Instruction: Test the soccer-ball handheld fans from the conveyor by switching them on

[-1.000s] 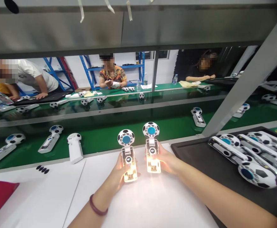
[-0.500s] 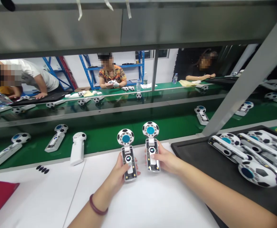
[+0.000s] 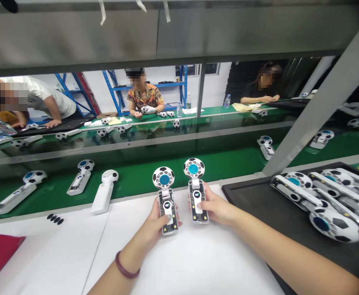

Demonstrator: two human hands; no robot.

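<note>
My left hand (image 3: 157, 217) is closed around a handheld fan (image 3: 168, 219) with a round football-patterned head and a clear body; its thumb lies on the white front strip. A matching fan (image 3: 198, 205) is in my right hand (image 3: 214, 207), the thumb resting low on its strip. Both fans stand nearly upright side by side, not touching, with small displays lit. Beneath them is a white work surface (image 3: 213, 254). A white fan (image 3: 103, 194), seen from its back, lies to the left where the belt meets the white surface.
Several fans lie on the green belt (image 3: 142, 172). A black tray (image 3: 247, 213) on the right holds more. Black oval pads (image 3: 55, 219) and a red sheet (image 3: 1, 254) lie at left. A slanted metal post (image 3: 314, 98) rises at right. People sit across the belt.
The fans on the near belt have shifted right, and those on the far belt slightly left. A person across has lowered one hand. My hands have barely moved, both still holding fans.
</note>
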